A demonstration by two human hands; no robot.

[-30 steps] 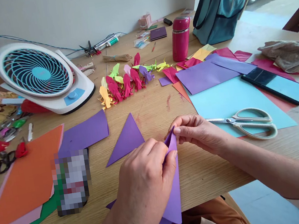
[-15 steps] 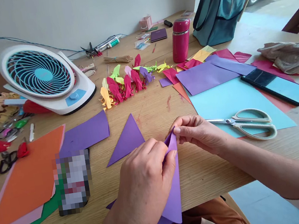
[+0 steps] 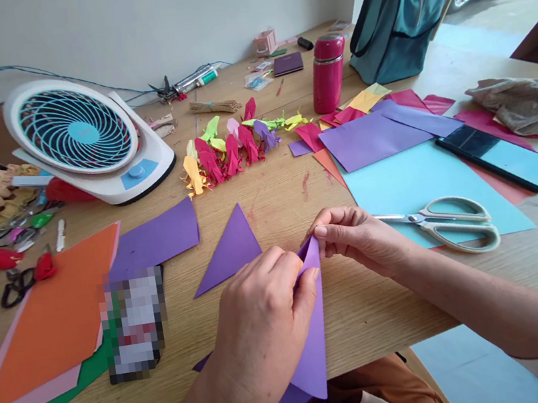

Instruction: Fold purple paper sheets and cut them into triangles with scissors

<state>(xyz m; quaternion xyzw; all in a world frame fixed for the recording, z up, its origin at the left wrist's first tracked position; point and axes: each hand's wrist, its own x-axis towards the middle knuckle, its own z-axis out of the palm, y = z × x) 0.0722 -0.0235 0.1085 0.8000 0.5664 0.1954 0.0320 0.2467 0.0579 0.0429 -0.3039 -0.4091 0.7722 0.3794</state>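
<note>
A sheet of purple paper (image 3: pixel 313 356), partly folded over, hangs down at the table's front edge between my hands. My left hand (image 3: pixel 266 316) is closed around its upper part, with the thumb lying on the near face. At the top corner my right hand (image 3: pixel 355 236) pinches the paper between thumb and fingers. Just behind my left hand lies a purple paper triangle (image 3: pixel 230 251), flat on the wood. White-handled scissors (image 3: pixel 434 220) rest on a light blue sheet (image 3: pixel 382 184) to the right of my right hand. My left hand hides part of the held paper.
Orange paper (image 3: pixel 53 314) and a phone-like object (image 3: pixel 135 322), blurred out, lie at left. A white fan (image 3: pixel 116 163) stands behind them. Folded paper flowers (image 3: pixel 231 153), a red flask (image 3: pixel 329 74) and a teal bag (image 3: pixel 399 27) are farther back. A dark tablet (image 3: pixel 507 156) lies at right.
The view has shifted slightly, so the table's things sit a little farther right. Both hands keep their hold on the purple paper, with barely any movement.
</note>
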